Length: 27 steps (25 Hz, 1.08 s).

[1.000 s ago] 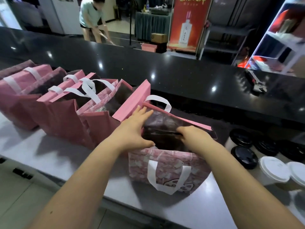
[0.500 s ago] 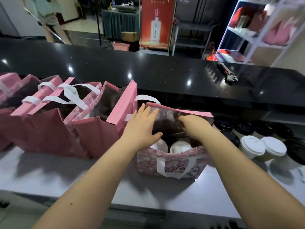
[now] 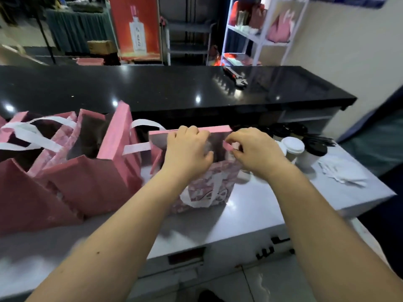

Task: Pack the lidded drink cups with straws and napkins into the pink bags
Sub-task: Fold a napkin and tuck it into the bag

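A patterned pink bag [image 3: 207,188] with white handles stands on the grey counter [image 3: 257,214] in front of me. My left hand [image 3: 187,151] grips the bag's far top rim on the left. My right hand [image 3: 253,149] pinches the rim's pink edge on the right. The hands and bag walls hide the inside of the bag. Lidded cups [image 3: 293,147] with white and black lids stand just right of the bag. White napkins [image 3: 342,173] lie further right. Dark straws [image 3: 320,140] lie behind the cups.
Several other pink bags [image 3: 72,166] stand open in a row to the left. A raised black counter [image 3: 174,88] runs behind, with a tool [image 3: 237,78] on it. The grey counter ends at the right near the napkins.
The view has swung right and the bag sits closer to the cups. Both hands moved from holding the mouth open to gripping the top rim; the cups inside are hidden now.
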{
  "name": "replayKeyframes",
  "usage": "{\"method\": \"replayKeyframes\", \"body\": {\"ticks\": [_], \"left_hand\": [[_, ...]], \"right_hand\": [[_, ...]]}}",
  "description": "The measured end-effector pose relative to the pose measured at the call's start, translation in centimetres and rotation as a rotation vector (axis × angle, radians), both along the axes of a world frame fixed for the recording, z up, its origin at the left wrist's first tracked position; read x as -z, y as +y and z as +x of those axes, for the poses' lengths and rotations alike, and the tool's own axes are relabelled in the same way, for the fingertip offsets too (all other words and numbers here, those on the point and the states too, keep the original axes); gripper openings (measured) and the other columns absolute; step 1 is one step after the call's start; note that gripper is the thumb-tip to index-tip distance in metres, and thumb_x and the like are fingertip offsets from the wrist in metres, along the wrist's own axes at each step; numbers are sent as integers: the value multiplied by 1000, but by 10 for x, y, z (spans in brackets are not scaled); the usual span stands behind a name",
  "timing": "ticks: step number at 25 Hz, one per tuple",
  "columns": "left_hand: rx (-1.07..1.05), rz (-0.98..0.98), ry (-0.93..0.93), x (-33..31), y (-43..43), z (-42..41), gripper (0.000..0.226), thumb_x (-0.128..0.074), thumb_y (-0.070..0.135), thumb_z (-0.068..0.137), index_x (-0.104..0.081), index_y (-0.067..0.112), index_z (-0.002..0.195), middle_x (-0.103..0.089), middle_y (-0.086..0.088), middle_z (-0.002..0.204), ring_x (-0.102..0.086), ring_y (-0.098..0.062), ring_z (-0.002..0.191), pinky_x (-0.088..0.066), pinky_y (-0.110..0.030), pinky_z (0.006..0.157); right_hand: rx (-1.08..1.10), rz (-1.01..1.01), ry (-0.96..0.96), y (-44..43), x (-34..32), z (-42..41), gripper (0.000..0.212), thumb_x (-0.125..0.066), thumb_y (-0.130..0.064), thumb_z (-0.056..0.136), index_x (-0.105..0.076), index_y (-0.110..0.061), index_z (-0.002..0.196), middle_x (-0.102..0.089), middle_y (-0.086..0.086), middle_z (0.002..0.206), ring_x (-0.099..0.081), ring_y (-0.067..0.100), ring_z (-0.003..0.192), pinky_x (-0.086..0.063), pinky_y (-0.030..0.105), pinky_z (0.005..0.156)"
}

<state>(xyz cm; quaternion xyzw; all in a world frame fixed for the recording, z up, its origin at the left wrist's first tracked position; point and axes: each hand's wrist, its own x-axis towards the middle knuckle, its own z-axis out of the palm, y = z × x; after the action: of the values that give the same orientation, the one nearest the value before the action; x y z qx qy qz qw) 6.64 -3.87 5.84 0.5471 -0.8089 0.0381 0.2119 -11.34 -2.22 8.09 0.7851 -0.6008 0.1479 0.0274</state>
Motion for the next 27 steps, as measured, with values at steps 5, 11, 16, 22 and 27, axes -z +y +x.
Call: {"method": "replayKeyframes", "body": {"ticks": [5,11,16,22,27], "left_hand": [[148,-52,8,5,21,-96,36,-53,37,81,-61,20,111,-60,-3,102,-51,-30,102,-35,-41,83],[293,47,-16,38,54,-241,38,-55,40,82,-57,21,116,-55,-1,108,-46,-27,107,-32,-40,87],[348,173,-36,77,85,-367,47,-53,44,85,-51,26,128,-53,0,121,-42,-25,118,-32,-41,95],[295,369,-33,138,109,-445,45,-53,41,85,-54,28,128,-53,3,126,-41,-21,122,-31,-39,99],[215,310,-38,149,72,-480,43,-57,39,84,-57,25,126,-55,1,125,-43,-24,121,-31,-41,97]], "right_hand": [[227,-27,-38,58,11,-80,24,-61,-19,85,-66,-17,109,-65,2,104,-53,26,104,-44,42,83],[432,56,-115,126,47,-216,30,-63,-27,88,-61,-25,118,-62,-5,117,-48,19,115,-41,34,91],[549,115,-174,174,78,-344,32,-62,-28,88,-61,-26,119,-61,-8,120,-46,17,119,-42,37,95],[585,133,-320,204,129,-447,30,-67,-24,83,-65,-26,113,-64,-10,111,-50,16,112,-43,37,95],[526,195,-316,162,148,-492,31,-65,-22,85,-64,-22,117,-63,-6,115,-45,18,117,-41,37,97]]}}
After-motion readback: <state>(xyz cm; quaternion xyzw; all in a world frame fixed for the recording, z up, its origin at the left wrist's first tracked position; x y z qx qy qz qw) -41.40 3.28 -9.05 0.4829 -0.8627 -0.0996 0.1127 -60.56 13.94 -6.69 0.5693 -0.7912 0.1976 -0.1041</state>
